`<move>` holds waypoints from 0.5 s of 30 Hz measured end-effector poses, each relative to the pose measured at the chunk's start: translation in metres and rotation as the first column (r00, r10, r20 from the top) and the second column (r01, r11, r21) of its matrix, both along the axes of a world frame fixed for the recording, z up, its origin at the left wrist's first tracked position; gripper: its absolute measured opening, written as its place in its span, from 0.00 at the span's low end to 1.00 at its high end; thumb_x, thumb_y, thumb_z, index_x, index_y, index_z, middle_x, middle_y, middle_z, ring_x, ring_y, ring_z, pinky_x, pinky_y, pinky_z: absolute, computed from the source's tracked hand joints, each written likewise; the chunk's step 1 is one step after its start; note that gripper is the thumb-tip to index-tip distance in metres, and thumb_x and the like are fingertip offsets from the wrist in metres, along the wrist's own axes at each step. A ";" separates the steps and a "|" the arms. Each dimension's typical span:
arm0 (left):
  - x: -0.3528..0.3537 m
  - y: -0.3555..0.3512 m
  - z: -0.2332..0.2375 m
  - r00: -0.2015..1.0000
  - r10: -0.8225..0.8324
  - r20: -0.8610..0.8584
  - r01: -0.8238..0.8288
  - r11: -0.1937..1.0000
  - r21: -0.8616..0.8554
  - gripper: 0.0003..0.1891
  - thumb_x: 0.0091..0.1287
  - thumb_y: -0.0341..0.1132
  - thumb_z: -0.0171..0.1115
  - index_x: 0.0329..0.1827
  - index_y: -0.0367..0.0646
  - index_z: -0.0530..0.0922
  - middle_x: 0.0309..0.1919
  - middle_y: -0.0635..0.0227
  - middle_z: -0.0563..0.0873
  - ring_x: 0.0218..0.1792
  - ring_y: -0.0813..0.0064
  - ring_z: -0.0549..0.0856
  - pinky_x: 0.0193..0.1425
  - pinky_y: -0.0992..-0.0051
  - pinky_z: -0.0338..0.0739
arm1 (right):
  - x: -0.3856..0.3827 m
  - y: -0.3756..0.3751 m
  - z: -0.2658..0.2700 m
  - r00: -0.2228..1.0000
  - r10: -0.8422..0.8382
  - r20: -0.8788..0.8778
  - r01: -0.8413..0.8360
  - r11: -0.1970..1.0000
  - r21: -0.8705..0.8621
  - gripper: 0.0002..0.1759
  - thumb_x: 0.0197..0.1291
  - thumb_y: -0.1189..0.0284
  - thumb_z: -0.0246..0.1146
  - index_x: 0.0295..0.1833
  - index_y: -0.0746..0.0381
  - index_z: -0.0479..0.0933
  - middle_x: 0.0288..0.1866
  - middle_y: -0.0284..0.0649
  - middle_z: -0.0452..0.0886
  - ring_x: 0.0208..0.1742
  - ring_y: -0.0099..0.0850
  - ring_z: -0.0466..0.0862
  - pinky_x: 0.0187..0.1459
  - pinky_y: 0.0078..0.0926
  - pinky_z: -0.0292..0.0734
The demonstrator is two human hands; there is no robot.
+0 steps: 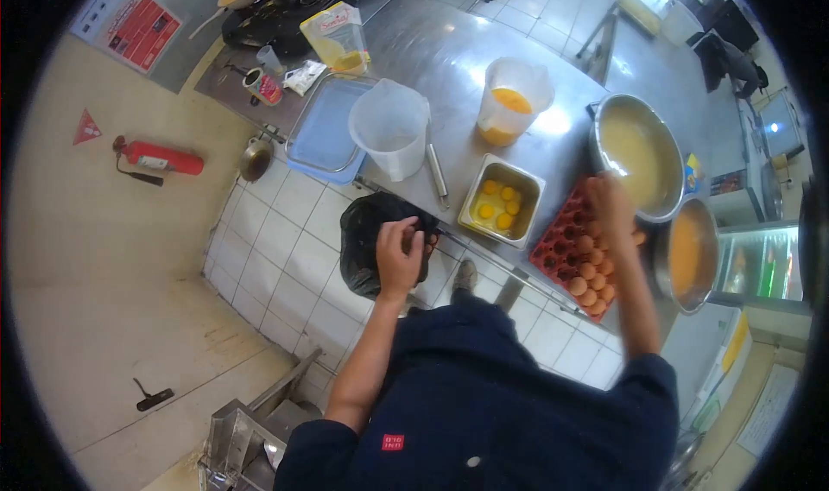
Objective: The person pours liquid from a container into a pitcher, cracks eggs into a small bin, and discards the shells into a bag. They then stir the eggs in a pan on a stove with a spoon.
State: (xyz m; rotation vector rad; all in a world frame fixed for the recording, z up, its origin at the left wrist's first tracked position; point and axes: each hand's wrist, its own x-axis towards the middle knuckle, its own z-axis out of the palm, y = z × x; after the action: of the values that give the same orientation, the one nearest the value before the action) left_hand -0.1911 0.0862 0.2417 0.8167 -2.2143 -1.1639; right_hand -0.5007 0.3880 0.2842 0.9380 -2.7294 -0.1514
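Note:
My left hand (399, 256) is over a bin lined with a black bag (361, 240), its fingers curled; whether anything is inside them is hidden. Above the far part of a red egg tray (546, 252) is my right hand (610, 199), blurred, near the rim of a large metal pot (640, 157) of pale liquid. Brown eggs (586, 271) fill the tray's near and right part, and several cups at its left hold none. Left of the tray, a square metal container (471, 217) holds several cracked eggs with whole yolks.
A jug with orange liquid (515, 101), an empty jug (389, 133), a whisk handle (437, 176) and a blue-lidded container (325, 128) stand on the steel table (432, 42). A bowl of orange liquid (687, 256) sits right. A stove (285, 16) is at the back left.

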 end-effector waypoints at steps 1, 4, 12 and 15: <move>-0.014 0.010 0.019 0.991 -0.118 -0.066 0.123 0.990 0.070 0.16 0.65 0.26 0.65 0.56 0.41 0.79 0.48 0.62 0.79 0.48 0.69 0.82 0.49 0.74 0.78 | 0.014 -0.007 0.010 0.982 0.044 0.182 0.032 0.919 -0.394 0.12 0.60 0.70 0.66 0.48 0.60 0.76 0.38 0.40 0.82 0.37 0.31 0.85 0.36 0.31 0.80; -0.055 0.035 0.050 0.910 -0.357 -0.212 0.407 0.866 0.291 0.15 0.69 0.31 0.64 0.58 0.41 0.78 0.46 0.65 0.80 0.49 0.75 0.81 0.49 0.76 0.77 | 0.068 -0.045 0.051 0.537 0.257 0.803 0.684 0.424 -0.593 0.18 0.61 0.61 0.68 0.51 0.60 0.78 0.37 0.32 0.80 0.35 0.21 0.79 0.34 0.25 0.74; -0.107 0.055 0.041 0.851 -0.412 -0.326 0.525 0.684 0.507 0.20 0.75 0.40 0.59 0.67 0.44 0.72 0.56 0.67 0.80 0.54 0.76 0.79 0.57 0.74 0.76 | 0.132 -0.110 0.036 0.116 0.577 0.809 0.882 0.314 -0.351 0.16 0.60 0.59 0.69 0.47 0.57 0.77 0.36 0.29 0.80 0.30 0.18 0.76 0.25 0.19 0.66; -0.111 0.056 0.034 0.913 -0.091 -0.398 0.398 0.413 0.819 0.19 0.79 0.45 0.51 0.65 0.45 0.73 0.53 0.70 0.80 0.52 0.80 0.79 0.55 0.75 0.75 | 0.132 -0.108 0.025 0.153 0.723 0.674 0.926 0.134 -0.354 0.16 0.68 0.59 0.64 0.48 0.60 0.76 0.41 0.35 0.80 0.36 0.22 0.81 0.28 0.15 0.72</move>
State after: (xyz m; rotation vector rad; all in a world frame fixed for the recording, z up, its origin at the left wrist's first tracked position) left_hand -0.3018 0.1424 0.2756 0.5786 -1.3465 -2.5295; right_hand -0.3688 0.2798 0.3090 -0.1557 -2.1696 3.1759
